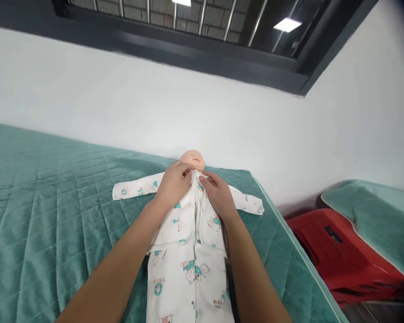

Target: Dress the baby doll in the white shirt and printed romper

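Observation:
A baby doll (193,158) lies on its back with its head by the wall. It wears a white printed baby jacket (177,224), whose sleeves stretch out to both sides. My left hand (175,183) is closed on the jacket's collar just under the doll's chin, on the left of the front opening. On the other side of the opening, my right hand (218,192) pinches the jacket's edge near the neck. Below the chest the jacket's front edges part slightly. White printed baby pants (175,287) in a matching pattern cover the lower part.
Under the doll is a green quilted bed cover (70,215). A white wall (148,103) rises behind it, below a dark-framed barred window (175,42). Right of the bed's edge stands a red suitcase (326,251), partly covered by a green cloth (373,215).

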A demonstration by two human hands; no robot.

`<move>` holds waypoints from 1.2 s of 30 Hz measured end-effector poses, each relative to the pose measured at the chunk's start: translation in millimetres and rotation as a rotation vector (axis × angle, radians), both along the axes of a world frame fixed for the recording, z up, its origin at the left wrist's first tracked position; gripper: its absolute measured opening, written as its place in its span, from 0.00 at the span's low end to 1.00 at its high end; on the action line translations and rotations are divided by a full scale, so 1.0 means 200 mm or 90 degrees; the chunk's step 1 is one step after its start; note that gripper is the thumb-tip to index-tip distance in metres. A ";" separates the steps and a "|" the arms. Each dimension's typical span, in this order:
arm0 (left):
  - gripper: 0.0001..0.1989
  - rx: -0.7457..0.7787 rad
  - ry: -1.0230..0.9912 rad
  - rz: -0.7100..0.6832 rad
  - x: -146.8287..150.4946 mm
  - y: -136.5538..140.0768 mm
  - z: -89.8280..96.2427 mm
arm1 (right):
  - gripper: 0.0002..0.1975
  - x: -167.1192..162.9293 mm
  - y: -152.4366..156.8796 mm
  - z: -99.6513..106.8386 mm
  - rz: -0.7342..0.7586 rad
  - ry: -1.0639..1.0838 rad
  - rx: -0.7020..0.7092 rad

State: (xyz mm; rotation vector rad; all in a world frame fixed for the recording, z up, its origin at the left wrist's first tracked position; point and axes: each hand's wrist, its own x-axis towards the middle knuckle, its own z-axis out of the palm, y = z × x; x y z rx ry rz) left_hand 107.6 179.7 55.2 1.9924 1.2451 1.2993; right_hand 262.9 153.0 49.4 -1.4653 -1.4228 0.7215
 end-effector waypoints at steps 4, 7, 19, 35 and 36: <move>0.09 -0.042 -0.056 0.000 -0.01 -0.08 0.01 | 0.15 -0.03 -0.13 -0.05 -0.081 0.044 0.080; 0.10 -0.065 -0.005 -0.018 -0.02 -0.12 0.03 | 0.15 -0.05 -0.21 -0.07 -0.042 0.011 0.096; 0.09 -0.336 0.025 -0.168 -0.12 -0.15 0.15 | 0.09 -0.04 -0.20 -0.06 -0.022 -0.015 0.047; 0.09 -0.307 -0.020 -0.205 -0.11 -0.14 0.13 | 0.10 -0.01 -0.18 -0.05 0.021 0.197 -0.011; 0.09 -0.311 -0.023 -0.202 -0.11 -0.14 0.13 | 0.09 -0.01 -0.17 -0.05 0.020 0.190 0.002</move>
